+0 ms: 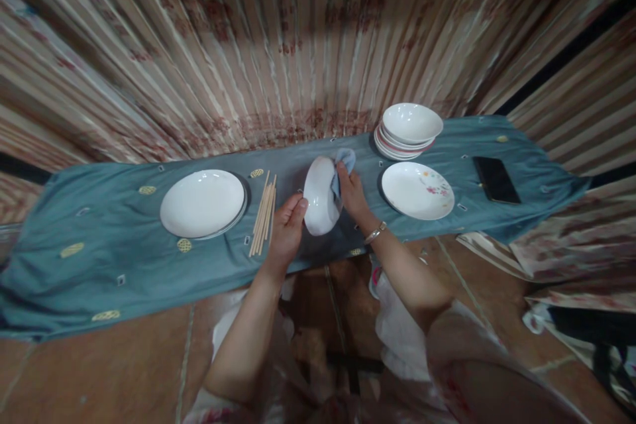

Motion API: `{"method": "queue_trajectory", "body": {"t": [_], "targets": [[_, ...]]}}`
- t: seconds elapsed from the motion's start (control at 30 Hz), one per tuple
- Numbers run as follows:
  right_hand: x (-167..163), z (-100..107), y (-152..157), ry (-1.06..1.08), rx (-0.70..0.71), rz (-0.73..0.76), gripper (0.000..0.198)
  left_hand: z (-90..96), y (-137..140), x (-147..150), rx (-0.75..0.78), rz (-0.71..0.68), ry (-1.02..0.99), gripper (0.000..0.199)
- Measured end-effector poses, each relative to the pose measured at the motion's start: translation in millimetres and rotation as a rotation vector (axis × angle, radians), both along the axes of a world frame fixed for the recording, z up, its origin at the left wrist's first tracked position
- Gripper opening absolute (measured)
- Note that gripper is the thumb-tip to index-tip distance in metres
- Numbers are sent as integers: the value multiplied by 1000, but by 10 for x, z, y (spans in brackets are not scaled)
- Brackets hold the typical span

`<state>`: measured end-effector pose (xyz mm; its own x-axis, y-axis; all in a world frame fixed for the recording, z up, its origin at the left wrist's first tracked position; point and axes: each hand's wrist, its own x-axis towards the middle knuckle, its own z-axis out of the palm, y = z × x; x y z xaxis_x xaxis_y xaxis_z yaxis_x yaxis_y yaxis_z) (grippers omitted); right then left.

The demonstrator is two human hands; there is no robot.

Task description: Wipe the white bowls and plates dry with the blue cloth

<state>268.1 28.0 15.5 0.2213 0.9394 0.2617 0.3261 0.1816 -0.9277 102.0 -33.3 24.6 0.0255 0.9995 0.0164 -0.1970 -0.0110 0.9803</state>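
Wiping a bowl, as seen from above. The bowl (322, 202), white and tipped onto its side, is held over the middle of the table (124, 232), between its far and near edges; whether its lower rim touches the tablecloth I cannot tell. I judge the step in hand to be rubbing it with the blue cloth (346, 158). To do this well, I should keep the bowl steady in one hand, press the cloth flat against the wall, and turn the bowl little by little so that the rim, inside and outside all pass under it. Glazed ware may slip, so the bowl is best kept low over the surface.

Grip: my left hand (287, 222) is closed on the bowl's left side, thumb laid along the near face; the fingers behind are largely hidden. My right hand (350, 191) is bunched around the cloth and presses it to the bowl's right side, with part of the cloth standing free above the knuckles.

Surroundings: chopsticks (264, 215) lie just left of my left hand, with stacked plates (203, 202) beyond them, toward the left end. A bowl stack (412, 122) stands at the far edge, right of centre; a flowered plate (415, 192) lies nearer the near edge, and a phone (497, 180) toward the right end.
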Motion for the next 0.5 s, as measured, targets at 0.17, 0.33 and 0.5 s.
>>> {"method": "queue_trajectory", "body": {"t": [0.17,0.33,0.5], "targets": [[24,-121,17,78,-151,-40,48,29,10,17,-1,-3,-68,35],[-15,-294,-46,127,-187,-46,52,59,26,54,-15,33,-153,38],[-112,-404,-224,26,-167,20,62,91,74,78,-36,117,-240,40]]}}
